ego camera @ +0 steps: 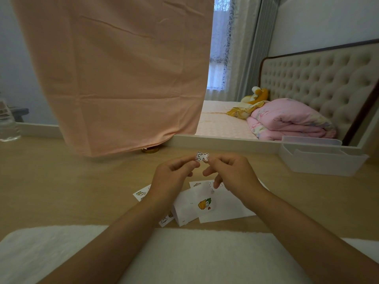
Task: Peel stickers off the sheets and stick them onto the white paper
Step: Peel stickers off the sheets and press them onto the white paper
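Observation:
A small white animal sticker [202, 156] is held up above the wooden desk [61, 181]. My left hand [174, 177] pinches its left edge and my right hand [229, 173] pinches its right edge. Below the hands lie several sticker sheets [141, 194] fanned out on the desk, partly hidden by my left wrist. A white sheet [186, 210] carries a yellow-and-green carrot sticker [204, 203]. Another white paper [227, 208] lies to its right, under my right forearm.
A peach cloth [123, 78] hangs over the mirror behind the desk. A clear plastic tray [322, 158] stands at the back right, a clear bottle [8, 124] at the far left. A white fluffy mat [184, 257] covers the near edge.

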Tool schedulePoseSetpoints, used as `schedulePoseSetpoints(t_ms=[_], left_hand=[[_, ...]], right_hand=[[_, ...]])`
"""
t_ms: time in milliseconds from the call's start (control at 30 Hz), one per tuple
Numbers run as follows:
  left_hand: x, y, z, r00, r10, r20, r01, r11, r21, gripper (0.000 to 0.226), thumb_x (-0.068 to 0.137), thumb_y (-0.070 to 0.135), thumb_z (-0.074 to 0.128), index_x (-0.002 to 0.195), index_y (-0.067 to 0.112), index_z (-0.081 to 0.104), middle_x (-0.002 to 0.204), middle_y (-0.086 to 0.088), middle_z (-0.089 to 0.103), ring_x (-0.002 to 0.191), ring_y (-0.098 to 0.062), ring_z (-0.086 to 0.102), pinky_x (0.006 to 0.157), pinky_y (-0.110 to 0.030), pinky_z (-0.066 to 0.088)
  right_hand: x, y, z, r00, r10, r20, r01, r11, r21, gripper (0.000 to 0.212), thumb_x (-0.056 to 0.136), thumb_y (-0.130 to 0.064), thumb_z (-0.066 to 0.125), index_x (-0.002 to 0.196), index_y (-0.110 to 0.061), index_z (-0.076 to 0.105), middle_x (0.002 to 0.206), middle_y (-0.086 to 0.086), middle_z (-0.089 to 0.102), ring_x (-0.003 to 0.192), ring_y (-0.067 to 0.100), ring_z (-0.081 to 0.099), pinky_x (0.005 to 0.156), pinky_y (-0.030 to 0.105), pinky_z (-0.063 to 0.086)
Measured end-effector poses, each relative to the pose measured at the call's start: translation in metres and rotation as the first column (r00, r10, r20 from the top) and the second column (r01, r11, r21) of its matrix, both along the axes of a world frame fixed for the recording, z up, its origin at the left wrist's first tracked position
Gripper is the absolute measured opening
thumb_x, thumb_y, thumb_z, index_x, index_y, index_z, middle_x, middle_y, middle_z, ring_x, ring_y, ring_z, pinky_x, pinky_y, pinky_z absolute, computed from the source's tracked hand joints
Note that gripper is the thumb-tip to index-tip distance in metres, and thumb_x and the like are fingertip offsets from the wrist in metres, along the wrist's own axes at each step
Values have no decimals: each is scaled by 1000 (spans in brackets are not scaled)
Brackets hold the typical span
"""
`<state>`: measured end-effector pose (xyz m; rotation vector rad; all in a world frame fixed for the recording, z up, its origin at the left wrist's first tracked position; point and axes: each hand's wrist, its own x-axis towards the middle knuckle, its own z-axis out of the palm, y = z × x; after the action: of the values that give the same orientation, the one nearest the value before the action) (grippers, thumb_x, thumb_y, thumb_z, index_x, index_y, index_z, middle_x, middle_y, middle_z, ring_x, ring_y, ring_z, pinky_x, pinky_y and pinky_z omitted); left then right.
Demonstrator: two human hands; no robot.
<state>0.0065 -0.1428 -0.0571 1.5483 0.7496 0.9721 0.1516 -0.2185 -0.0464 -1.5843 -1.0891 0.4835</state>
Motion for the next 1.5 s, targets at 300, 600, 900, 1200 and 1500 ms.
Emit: schedulePoseSetpoints(t_ms=[300,600,900,1200,1500], left_hand=[[3,0,-3,995,-30,-97,45,987,153,26,96,17,59,108,31,77,98,19,75,93,4,63,84,-18,45],[6,-3,-4,983,-18,-184,53,982,184,31,98,15,56,113,35,74,107,21,72,106,3,60,86,-16,41],[12,4,-5,953,-125,-277,91,987,-132,34,93,33,63,127,32,67,123,7,70,112,-8,62,100,-34,45],[-2,10,-2,612,154,-776,458,730,507,64,80,63,68,140,48,49,132,26,58,119,0,52,104,-32,40],[20,26,7,589,454,-669,532,405,744,45,95,39,58,140,36,54,148,13,46,134,-13,38,109,-32,26]], right_hand=[[18,0,5,971,-8,237,-4,999,50,10,90,-28,74,96,-34,79,68,-23,68,59,12,56,62,27,49],[23,-2,2,871,-50,488,31,998,47,7,85,-33,75,79,-36,76,76,-25,67,63,8,58,63,34,54],[25,-1,-7,748,-110,654,113,993,37,9,87,-33,70,79,-38,70,82,-24,64,71,-4,57,60,19,41],[59,-3,-6,976,90,200,-35,964,-262,8,90,-12,73,83,-10,76,81,7,74,58,9,60,61,26,50],[71,0,-20,971,188,148,-111,902,-417,7,89,-14,74,83,-11,77,69,0,68,61,15,53,59,26,48]])
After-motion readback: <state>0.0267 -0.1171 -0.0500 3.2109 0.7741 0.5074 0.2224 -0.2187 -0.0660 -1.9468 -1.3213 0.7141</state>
